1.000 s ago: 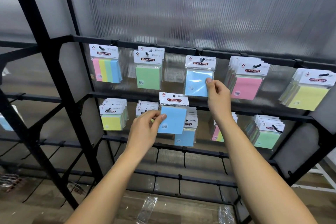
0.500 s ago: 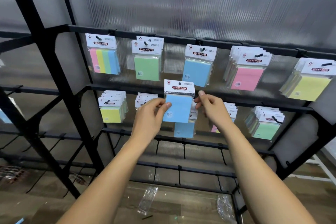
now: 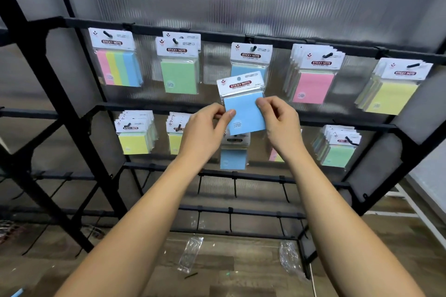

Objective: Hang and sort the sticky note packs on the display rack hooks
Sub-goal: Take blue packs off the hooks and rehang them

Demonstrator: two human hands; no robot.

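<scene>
A blue sticky note pack (image 3: 244, 108) with a white header card is held up in front of the black display rack (image 3: 169, 31). My left hand (image 3: 205, 128) pinches its left edge and my right hand (image 3: 280, 123) pinches its right edge. Its hang hole sits just below the top-row hook (image 3: 254, 48) that carries another blue pack (image 3: 251, 60), partly hidden behind the held one. The top row also holds a multicolour pack (image 3: 118, 67), green packs (image 3: 179, 75), pink packs (image 3: 312, 84) and yellow packs (image 3: 391, 94).
The second row carries yellow packs (image 3: 135, 137), more yellow packs (image 3: 175, 137) behind my left hand, blue packs (image 3: 233, 157), a pink-and-yellow pack (image 3: 275, 155) and green packs (image 3: 337, 149). Lower rows have bare hooks (image 3: 235, 188). Empty plastic sleeves (image 3: 190, 255) lie on the wooden floor.
My left hand has raised the blue pack toward the top-row blue hook. My right hand left the hanging pack, came down and took the held pack's right edge.
</scene>
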